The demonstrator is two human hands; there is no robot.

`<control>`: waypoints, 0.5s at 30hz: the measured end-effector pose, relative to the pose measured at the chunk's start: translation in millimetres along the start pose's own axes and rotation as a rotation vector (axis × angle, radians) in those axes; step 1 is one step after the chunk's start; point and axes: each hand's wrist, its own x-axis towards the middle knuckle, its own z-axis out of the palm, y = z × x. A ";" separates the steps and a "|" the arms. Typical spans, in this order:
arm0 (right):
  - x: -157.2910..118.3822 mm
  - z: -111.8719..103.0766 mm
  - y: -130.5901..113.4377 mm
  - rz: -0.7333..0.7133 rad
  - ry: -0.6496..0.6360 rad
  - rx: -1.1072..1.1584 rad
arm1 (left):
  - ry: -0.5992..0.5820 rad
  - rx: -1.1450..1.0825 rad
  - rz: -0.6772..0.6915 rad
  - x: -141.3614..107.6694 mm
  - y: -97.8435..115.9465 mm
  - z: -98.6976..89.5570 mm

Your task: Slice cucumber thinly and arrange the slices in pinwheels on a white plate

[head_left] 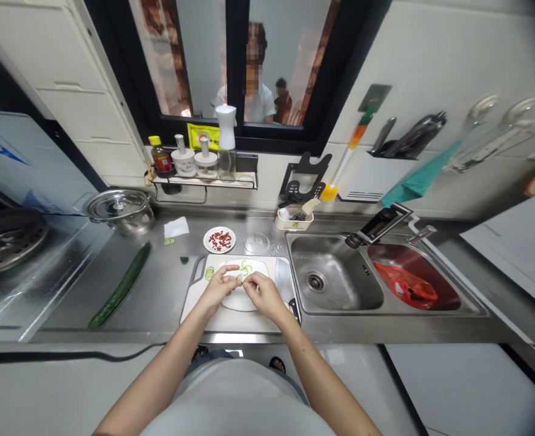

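Observation:
Over a white plate point(240, 303), my left hand point(219, 289) and my right hand point(266, 295) meet with fingertips pinched on a small cucumber slice point(240, 278). More thin cucumber slices point(246, 267) lie on the far part of the plate, just beyond my fingers. The plate rests on a pale cutting board point(194, 303) with a grey edge. A few slices point(209, 273) sit at the board's left. A knife point(293, 307) with a black handle lies along its right side, partly behind my right wrist.
A whole cucumber point(122, 287) lies to the left, near a lidded steel pot point(124, 212). Behind the board stands a small plate point(207, 240) of chopped red pieces. To the right is a double sink point(340, 303) with a red plastic bag point(406, 287) and a faucet point(378, 225).

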 end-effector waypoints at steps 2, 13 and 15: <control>-0.2 1.2 2.6 0.018 0.008 0.020 | 0.006 -0.002 0.046 0.5 -1.9 1.4; -0.2 13.7 22.7 0.161 0.032 0.124 | 0.029 0.034 0.085 11.1 -21.5 5.2; -0.5 16.1 27.9 0.183 0.028 0.151 | 0.038 0.041 0.089 14.7 -27.9 5.6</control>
